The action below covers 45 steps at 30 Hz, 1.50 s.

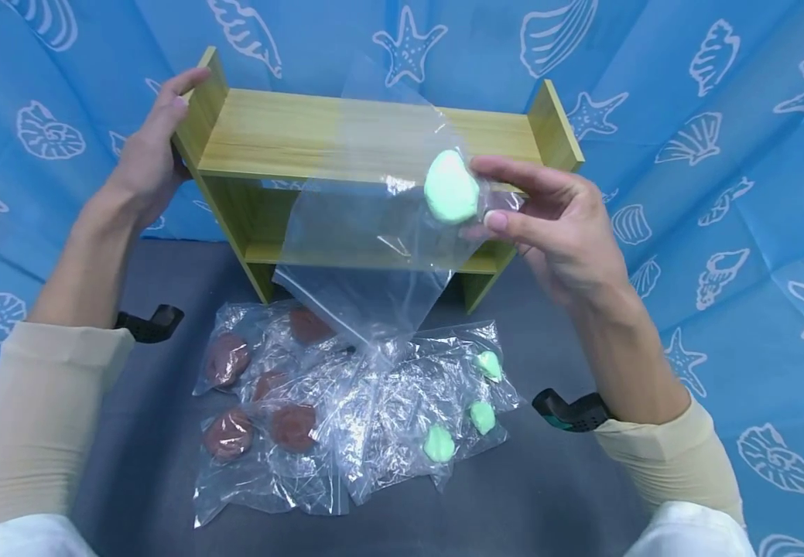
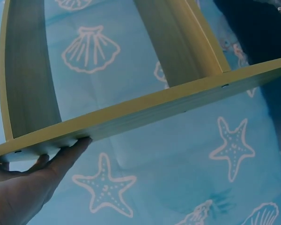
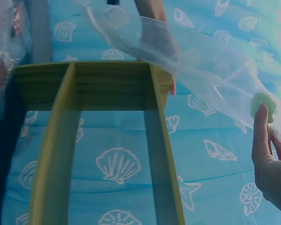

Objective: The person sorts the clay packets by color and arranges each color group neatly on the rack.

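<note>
My right hand (image 1: 562, 224) pinches a clear plastic bag (image 1: 367, 232) by the corner holding a pale green lump (image 1: 451, 187), thumb and fingers at the lump's edge. The rest of the bag hangs to the left, in front of a small wooden shelf (image 1: 388, 131). In the right wrist view the same green lump (image 3: 263, 106) sits at my fingertips, the bag stretching away up and left. My left hand (image 1: 154, 151) rests against the shelf's left side panel (image 1: 203, 116). Seen from the left wrist, its fingers (image 2: 61, 164) touch the panel's outer face.
On the dark grey table (image 1: 534, 495), bags of reddish-brown lumps (image 1: 228, 435) lie at the left. Bags with smaller green lumps (image 1: 439, 444) overlap them on the right. A blue curtain (image 1: 687, 193) printed with shells and starfish hangs behind the shelf and along both sides.
</note>
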Tool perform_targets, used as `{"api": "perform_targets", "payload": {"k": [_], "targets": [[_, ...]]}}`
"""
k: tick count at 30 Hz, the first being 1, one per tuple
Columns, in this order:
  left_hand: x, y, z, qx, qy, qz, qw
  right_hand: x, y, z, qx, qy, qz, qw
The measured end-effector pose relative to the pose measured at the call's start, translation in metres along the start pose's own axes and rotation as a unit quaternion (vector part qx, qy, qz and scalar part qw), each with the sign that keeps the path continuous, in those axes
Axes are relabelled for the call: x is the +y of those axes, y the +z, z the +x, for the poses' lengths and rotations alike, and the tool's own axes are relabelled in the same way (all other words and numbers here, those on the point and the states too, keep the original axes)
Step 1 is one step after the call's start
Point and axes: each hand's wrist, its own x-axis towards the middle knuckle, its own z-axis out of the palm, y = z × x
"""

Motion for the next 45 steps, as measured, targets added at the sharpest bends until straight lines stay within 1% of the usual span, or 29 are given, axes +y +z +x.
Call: {"api": "perform_targets", "payload": {"k": [4, 11, 15, 22, 26, 29, 34, 39, 42, 45], "targets": [[0.001, 0.000, 0.000, 0.001, 0.000, -0.008, 1.0000, -0.004, 0.002, 0.018, 0.009, -0.012, 0.025, 0.9996], [0.001, 0.001, 0.002, 0.017, -0.007, -0.028, 0.9994, -0.006, 0.006, 0.044, 0.040, 0.017, 0.085, 0.9954], [0.001, 0.001, 0.002, 0.021, -0.004, -0.029, 0.9993, -0.004, 0.008, 0.057, 0.044, 0.014, 0.096, 0.9943], [0.002, 0.001, 0.001, 0.013, -0.004, -0.058, 0.9982, 0.006, 0.015, 0.081, 0.052, 0.009, 0.132, 0.9898], [0.002, 0.002, 0.001, 0.005, -0.003, -0.073, 0.9973, 0.017, 0.017, 0.095, 0.055, -0.002, 0.134, 0.9895], [0.003, 0.003, 0.002, 0.002, -0.006, -0.080, 0.9968, 0.027, 0.018, 0.103, 0.060, -0.002, 0.131, 0.9896], [0.003, 0.005, 0.002, -0.001, -0.012, -0.079, 0.9968, 0.042, 0.018, 0.116, 0.086, 0.021, 0.128, 0.9879], [0.003, 0.007, 0.001, -0.001, -0.011, -0.068, 0.9976, 0.053, 0.016, 0.128, 0.110, 0.060, 0.115, 0.9854], [0.003, 0.008, 0.000, 0.002, -0.013, -0.068, 0.9976, 0.059, 0.016, 0.132, 0.117, 0.091, 0.091, 0.9848], [0.003, 0.008, 0.000, 0.003, -0.016, -0.073, 0.9972, 0.063, 0.016, 0.138, 0.116, 0.125, 0.050, 0.9842]]}}
